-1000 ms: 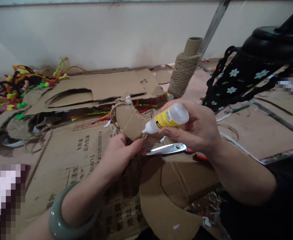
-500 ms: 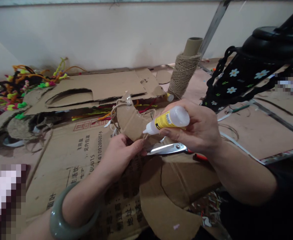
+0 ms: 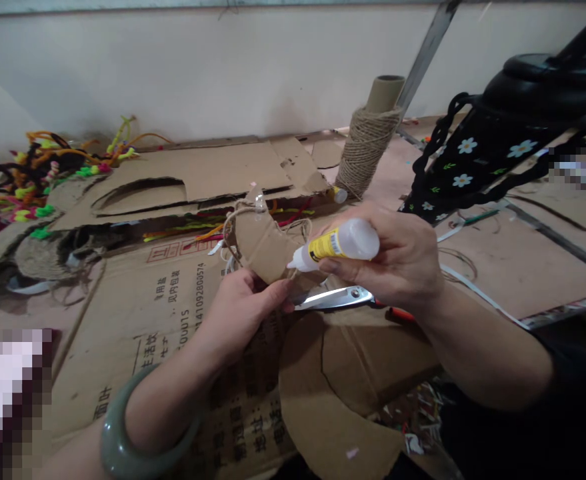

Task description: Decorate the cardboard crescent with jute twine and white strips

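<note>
My left hand (image 3: 255,297) pinches the lower end of a curved cardboard piece (image 3: 263,243), its thumb on the front face. Thin twine runs around that piece, and a bit of clear tape sits at its top. In my right hand (image 3: 397,260) is a clear glue bottle (image 3: 340,245) with a yellow label, tilted so its nozzle points down left. The nozzle tip touches or nearly touches the cardboard's edge by my left thumb. Beneath my hands lie scissors (image 3: 335,297) with bright blades, their handles partly hidden by my right hand.
A cone of twine (image 3: 370,143) stands behind my right hand, beside a black flowered bottle (image 3: 473,153). Colourful pipe cleaners (image 3: 47,173) pile up at the back left. A cut cardboard sheet (image 3: 223,167) lies behind; another curved cardboard piece (image 3: 303,393) is nearest me.
Almost nothing differs. The curved cardboard piece and the glue bottle have shifted very slightly, with the nozzle still at the same edge.
</note>
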A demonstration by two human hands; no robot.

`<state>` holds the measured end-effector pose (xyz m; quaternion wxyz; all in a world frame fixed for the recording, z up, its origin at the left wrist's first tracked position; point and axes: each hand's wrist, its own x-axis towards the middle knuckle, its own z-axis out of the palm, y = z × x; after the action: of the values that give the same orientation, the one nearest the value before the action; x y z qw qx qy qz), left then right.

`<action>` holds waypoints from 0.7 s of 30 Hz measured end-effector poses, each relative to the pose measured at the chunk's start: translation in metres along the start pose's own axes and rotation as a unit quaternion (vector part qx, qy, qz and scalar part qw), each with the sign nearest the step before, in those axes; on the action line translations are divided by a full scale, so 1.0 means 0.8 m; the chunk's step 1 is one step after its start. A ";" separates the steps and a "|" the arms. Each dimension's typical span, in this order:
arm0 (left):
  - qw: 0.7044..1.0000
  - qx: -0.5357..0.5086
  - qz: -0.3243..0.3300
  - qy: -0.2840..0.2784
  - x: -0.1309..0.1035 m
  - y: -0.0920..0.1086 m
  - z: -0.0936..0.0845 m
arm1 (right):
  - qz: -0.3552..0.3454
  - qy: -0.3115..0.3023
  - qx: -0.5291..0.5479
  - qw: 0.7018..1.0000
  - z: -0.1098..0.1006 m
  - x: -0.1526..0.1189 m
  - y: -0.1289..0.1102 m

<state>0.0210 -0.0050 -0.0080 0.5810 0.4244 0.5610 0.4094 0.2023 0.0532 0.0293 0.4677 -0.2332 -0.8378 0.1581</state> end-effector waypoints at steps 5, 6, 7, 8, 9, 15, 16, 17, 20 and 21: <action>1.000 -0.003 0.000 0.006 0.001 -0.002 0.000 | -0.020 0.006 0.001 1.000 0.000 0.001 0.001; 1.000 -0.008 -0.001 0.010 0.001 -0.001 0.000 | -0.014 0.004 0.008 1.000 0.000 0.001 0.002; 1.000 -0.015 -0.001 0.015 0.001 -0.001 0.001 | -0.004 0.002 0.016 1.000 0.000 0.002 0.003; 0.999 -0.023 -0.003 0.022 0.001 0.000 0.001 | 0.007 -0.002 0.027 1.000 0.000 0.002 0.005; 0.999 -0.034 -0.007 0.029 0.001 0.002 0.002 | 0.021 -0.008 0.041 0.999 0.001 0.003 0.008; 0.993 -0.087 -0.038 0.068 0.002 0.010 0.005 | 0.096 -0.024 0.129 0.987 0.007 0.005 0.030; 0.993 -0.094 -0.034 0.067 0.002 0.010 0.006 | 0.104 -0.021 0.137 0.985 0.008 0.005 0.032; 0.992 -0.102 -0.029 0.065 0.003 0.011 0.006 | 0.112 -0.020 0.145 0.983 0.009 0.005 0.034; 0.991 -0.116 -0.024 0.062 0.004 0.012 0.006 | 0.124 -0.019 0.171 0.977 0.009 0.007 0.035; 0.991 -0.117 -0.025 0.062 0.004 0.012 0.006 | 0.125 -0.018 0.181 0.975 0.009 0.007 0.035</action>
<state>0.0256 0.0005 0.0002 0.6008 0.3137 0.5545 0.4829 0.2001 0.0793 0.0164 0.4635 -0.2441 -0.7680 0.3685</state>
